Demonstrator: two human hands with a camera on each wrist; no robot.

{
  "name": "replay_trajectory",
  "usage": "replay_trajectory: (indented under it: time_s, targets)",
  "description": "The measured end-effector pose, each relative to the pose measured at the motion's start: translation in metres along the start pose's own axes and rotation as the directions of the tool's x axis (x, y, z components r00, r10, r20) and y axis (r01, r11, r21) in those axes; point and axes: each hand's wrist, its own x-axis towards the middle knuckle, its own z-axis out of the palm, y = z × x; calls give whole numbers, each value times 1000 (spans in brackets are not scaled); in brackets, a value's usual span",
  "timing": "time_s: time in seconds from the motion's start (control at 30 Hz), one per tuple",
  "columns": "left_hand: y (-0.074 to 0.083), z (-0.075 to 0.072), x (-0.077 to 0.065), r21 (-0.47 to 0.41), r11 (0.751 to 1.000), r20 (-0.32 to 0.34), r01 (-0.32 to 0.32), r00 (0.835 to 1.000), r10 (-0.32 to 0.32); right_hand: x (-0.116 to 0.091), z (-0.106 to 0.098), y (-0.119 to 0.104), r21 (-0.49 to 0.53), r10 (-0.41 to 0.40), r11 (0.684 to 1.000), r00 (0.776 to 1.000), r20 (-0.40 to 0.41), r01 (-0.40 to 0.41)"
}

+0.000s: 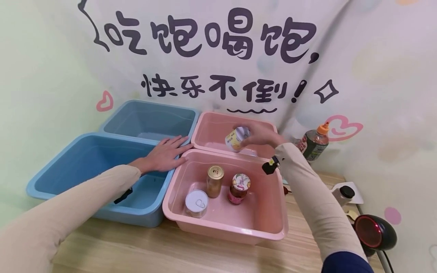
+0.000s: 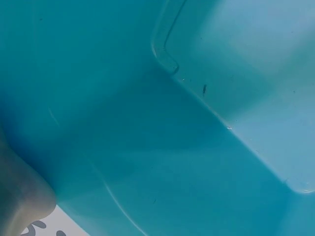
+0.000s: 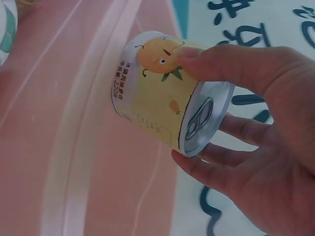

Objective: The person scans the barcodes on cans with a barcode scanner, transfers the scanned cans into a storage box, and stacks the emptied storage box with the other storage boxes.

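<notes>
My right hand (image 1: 261, 134) grips a small yellow-and-white food can (image 1: 233, 141) above the back pink bin (image 1: 235, 117). In the right wrist view the can (image 3: 152, 93) is tilted, its silver pull-tab lid facing the palm and an orange cartoon fruit on its label. My left hand (image 1: 164, 154) rests with spread fingers on the rims where the front blue bin (image 1: 143, 216) and back blue bin (image 1: 112, 121) meet. Inside the front pink bin (image 1: 222, 233) stand a gold drink can (image 1: 214, 187), a white-lidded can (image 1: 197, 203) and a jar with a patterned lid (image 1: 239, 188).
Right of the bins stands a dark sauce bottle (image 1: 315, 144) with an orange cap. Nearer are a black-capped white bottle (image 1: 343, 195) and a black device with a red ring (image 1: 373, 231). A printed cloth (image 1: 211, 68) hangs behind. The wooden tabletop (image 1: 164, 250) shows in front.
</notes>
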Motion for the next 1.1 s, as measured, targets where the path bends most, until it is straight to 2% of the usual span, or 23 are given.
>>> replay_trajectory:
  time_s: [0.23, 0.37, 0.57, 0.8, 0.97, 1.1]
  targets:
    - [-2, 1, -1, 5, 1000, 10, 4, 1000, -4, 25, 19, 2, 166, 19, 986, 998, 63, -29]
    - [-2, -1, -1, 9, 1000, 14, 7, 1000, -7, 37, 30, 4, 207, 2, 978, 996, 86, -20]
    - [0, -1, 0, 6, 1000, 5, -5, 1000, 4, 49, 42, 11, 142, 108, 982, 985, 138, -128]
    - [-1, 1, -2, 0, 1000, 0, -2, 1000, 2, 55, 51, 29, 36, 185, 980, 968, 171, -194]
    - [-1, 1, -2, 2, 1000, 4, 9, 1000, -9, 58, 59, 39, -4, 200, 979, 957, 212, -204]
    - [0, 0, -2, -2, 1000, 10, 13, 1000, -13, 59, 62, 47, 12, 203, 977, 951, 233, -212]
